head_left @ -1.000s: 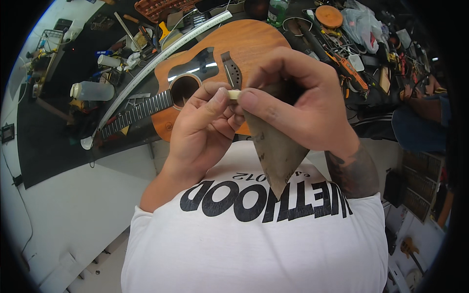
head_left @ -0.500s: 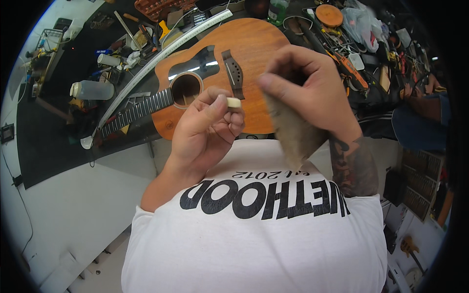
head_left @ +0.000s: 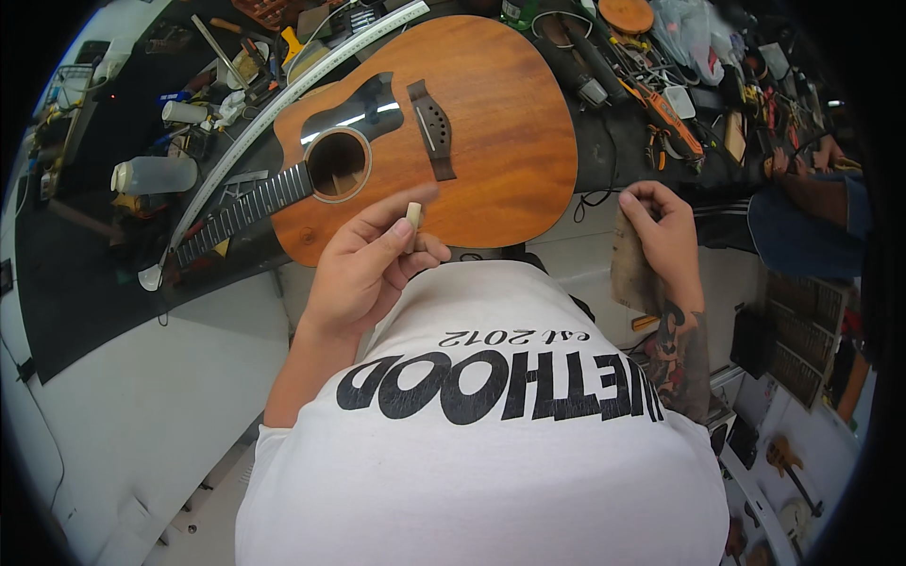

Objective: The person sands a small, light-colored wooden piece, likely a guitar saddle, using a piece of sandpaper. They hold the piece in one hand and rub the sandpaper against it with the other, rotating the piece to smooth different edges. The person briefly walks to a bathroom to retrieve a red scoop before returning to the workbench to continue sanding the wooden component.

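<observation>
Between the thumb and fingers of my left hand (head_left: 357, 269) is a small cream block (head_left: 413, 224), about the size of a guitar nut and held upright. Off to the right, my right hand (head_left: 668, 236) pinches a worn grey-brown sheet of sandpaper (head_left: 632, 269) by its upper edge, and the sheet hangs down. The two hands are well apart. Beyond them an acoustic guitar (head_left: 514, 123) lies face up on the dark bench, without strings, its dark bridge (head_left: 434, 132) bare. My left fingers are in front of the guitar's near edge; whether they touch it I cannot tell.
Plastic bottles (head_left: 156, 175) and small tools crowd the bench at left. A long white strip (head_left: 293, 90) curves behind the guitar neck. At back right are pliers, an orange-and-black tool (head_left: 665, 118) and plastic bags (head_left: 684, 42). Another person's arm (head_left: 816, 189) shows at the right edge.
My right hand has moved right and down, away from the left, carrying the sandpaper. My left hand has shifted slightly left, and the cream block has turned from lying sideways to upright.
</observation>
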